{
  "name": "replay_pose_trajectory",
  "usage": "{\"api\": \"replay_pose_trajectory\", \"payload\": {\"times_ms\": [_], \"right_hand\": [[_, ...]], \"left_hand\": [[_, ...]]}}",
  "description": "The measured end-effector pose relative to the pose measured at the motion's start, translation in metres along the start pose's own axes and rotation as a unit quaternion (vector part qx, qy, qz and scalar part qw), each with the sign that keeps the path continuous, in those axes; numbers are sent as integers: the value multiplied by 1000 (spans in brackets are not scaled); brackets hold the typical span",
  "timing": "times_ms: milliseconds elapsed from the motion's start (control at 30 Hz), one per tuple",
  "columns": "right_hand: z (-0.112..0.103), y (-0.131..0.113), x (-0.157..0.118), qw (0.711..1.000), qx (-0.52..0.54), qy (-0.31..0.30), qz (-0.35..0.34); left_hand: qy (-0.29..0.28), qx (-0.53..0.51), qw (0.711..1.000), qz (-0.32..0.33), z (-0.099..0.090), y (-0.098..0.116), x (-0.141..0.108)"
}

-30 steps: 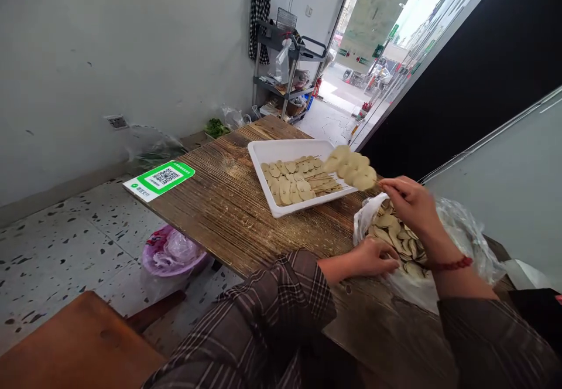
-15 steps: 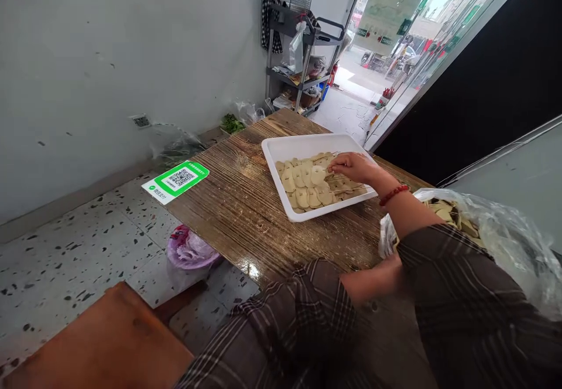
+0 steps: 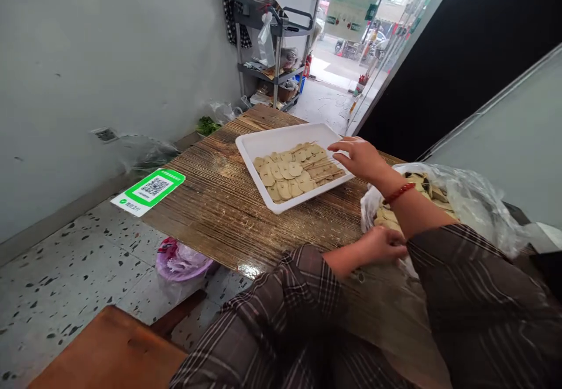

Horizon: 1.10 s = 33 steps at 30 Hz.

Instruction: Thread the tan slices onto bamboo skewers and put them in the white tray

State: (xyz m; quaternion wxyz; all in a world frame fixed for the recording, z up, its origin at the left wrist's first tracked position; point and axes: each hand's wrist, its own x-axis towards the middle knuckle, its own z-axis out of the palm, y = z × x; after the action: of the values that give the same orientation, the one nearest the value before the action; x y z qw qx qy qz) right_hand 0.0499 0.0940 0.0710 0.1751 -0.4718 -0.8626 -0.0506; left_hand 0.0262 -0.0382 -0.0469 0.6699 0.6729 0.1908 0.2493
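A white plastic tray (image 3: 281,205) stands on the wooden table, holding rows of flat, pale tan round slices (image 3: 283,172) threaded on thin wooden skewers (image 3: 322,169). My right hand (image 3: 359,157), with a red bead bracelet at the wrist, hovers over the tray's right rim. Its fingers are apart and nothing shows in them. Closer to me, my left hand (image 3: 375,245) is beside the open plastic bag of tan pieces (image 3: 389,219). Its fingers are curled, partly hidden by my right sleeve, and I cannot make out what they hold.
The wooden table (image 3: 211,213) has crumbs on it and a green QR-code card (image 3: 151,191) at its left edge. Below are a purple basin (image 3: 184,269) and a brown stool (image 3: 108,348). A shelf cart (image 3: 272,75) stands by the glass door beyond.
My right hand has let go of a skewer of slices in the tray, and its fingers have come apart above the rim. My left hand shows more. The view has shifted right.
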Motion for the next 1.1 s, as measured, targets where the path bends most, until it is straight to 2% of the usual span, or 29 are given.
{"api": "replay_pose_trajectory", "payload": {"times_ms": [67, 133, 233, 367, 467, 567, 667, 833, 1100], "right_hand": [[-21, 14, -39, 1000, -3, 24, 16], [-43, 29, -86, 997, -22, 37, 60], [-77, 47, -165, 983, -66, 51, 163], [-117, 64, -271, 945, -89, 68, 308], [-129, 67, -338, 913, -70, 69, 396], [-120, 62, -384, 901, -38, 52, 429], [-98, 54, -407, 907, -16, 17, 421], [-67, 49, -414, 915, -18, -4, 404], [-54, 56, -409, 922, -64, 5, 382]], "left_hand": [[-9, -33, 999, -39, 0, 2, 0], [-4, -79, 995, -66, -1, 8, -2], [27, -127, 989, -72, -7, 20, -6], [58, -148, 986, -47, -21, 31, -2], [95, -162, 982, -25, -32, 35, 0], [121, -158, 980, -15, -39, 38, -2], [140, -139, 980, -9, -41, 39, -5], [161, -122, 979, 5, -38, 40, -9], [186, -110, 976, -4, -41, 39, -18]]}}
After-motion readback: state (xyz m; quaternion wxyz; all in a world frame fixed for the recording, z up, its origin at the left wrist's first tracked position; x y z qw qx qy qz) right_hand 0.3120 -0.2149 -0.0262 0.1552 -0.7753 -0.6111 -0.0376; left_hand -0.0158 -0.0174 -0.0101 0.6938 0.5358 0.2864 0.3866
